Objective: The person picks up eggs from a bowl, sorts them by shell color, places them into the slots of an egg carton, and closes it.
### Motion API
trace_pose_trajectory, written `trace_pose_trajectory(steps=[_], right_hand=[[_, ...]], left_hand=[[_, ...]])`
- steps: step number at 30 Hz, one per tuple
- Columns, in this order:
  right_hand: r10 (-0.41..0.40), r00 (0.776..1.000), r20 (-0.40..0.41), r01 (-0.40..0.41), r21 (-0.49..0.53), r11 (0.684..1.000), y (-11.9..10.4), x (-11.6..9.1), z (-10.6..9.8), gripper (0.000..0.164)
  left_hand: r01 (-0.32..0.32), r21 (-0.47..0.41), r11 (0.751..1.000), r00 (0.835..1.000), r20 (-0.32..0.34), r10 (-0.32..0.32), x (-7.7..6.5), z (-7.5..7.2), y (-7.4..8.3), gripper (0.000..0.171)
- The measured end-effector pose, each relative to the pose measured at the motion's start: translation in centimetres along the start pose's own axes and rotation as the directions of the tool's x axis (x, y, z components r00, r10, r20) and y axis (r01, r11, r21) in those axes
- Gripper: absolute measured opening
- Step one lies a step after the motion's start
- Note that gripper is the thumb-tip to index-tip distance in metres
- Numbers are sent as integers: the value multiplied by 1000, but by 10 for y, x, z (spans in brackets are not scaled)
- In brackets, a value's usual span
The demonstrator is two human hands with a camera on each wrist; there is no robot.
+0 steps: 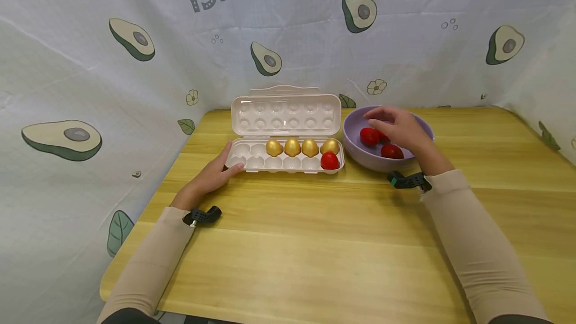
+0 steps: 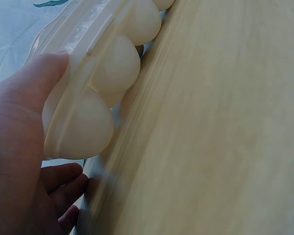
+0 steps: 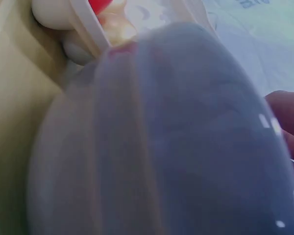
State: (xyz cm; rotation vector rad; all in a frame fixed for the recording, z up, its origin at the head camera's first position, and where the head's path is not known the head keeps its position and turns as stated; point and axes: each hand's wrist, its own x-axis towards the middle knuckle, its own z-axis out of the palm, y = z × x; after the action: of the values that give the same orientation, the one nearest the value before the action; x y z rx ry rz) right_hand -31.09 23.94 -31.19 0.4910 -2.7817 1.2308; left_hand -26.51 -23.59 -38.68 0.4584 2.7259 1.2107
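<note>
A white plastic egg carton lies with its lid raised at the back. Four-side of its back row, from the middle to the right end, hold several golden eggs; a red egg fills the front right cup. My left hand grips the carton's left end, thumb on the rim in the left wrist view, other fingers round the end. Over the purple bowl hangs my right hand, fingers relaxed, nothing visibly held. Inside the bowl are red eggs; the hand partly hides one.
Both things stand near the back of a wooden table, close to a white curtain printed with avocados. The bowl sits right beside the carton's right end and its outer wall fills most of the right wrist view.
</note>
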Motion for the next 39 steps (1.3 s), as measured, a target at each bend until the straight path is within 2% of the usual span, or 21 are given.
trace_pose_trajectory(steps=[8, 14, 27, 33, 39], right_hand=[[-26, 998, 53, 28, -44, 999, -4, -4, -24, 45], [7, 994, 112, 2, -73, 997, -2, -8, -35, 44], [104, 976, 192, -77, -143, 987, 5, -17, -46, 55], [122, 967, 222, -90, -151, 984, 12, -21, -46, 50], [157, 956, 248, -120, -157, 980, 15, -24, -47, 53]], left_hand=[[-13, 14, 1000, 1000, -8, 14, 4, -5, 3, 81], [-8, 9, 1000, 1000, -4, 8, 6, -6, 4, 82], [-14, 7, 1000, 1000, -22, 14, 4, -1, 0, 81], [3, 0, 1000, 1000, -7, -3, 1, 2, -2, 79], [8, 8, 1000, 1000, -4, -8, -2, 2, -2, 82]])
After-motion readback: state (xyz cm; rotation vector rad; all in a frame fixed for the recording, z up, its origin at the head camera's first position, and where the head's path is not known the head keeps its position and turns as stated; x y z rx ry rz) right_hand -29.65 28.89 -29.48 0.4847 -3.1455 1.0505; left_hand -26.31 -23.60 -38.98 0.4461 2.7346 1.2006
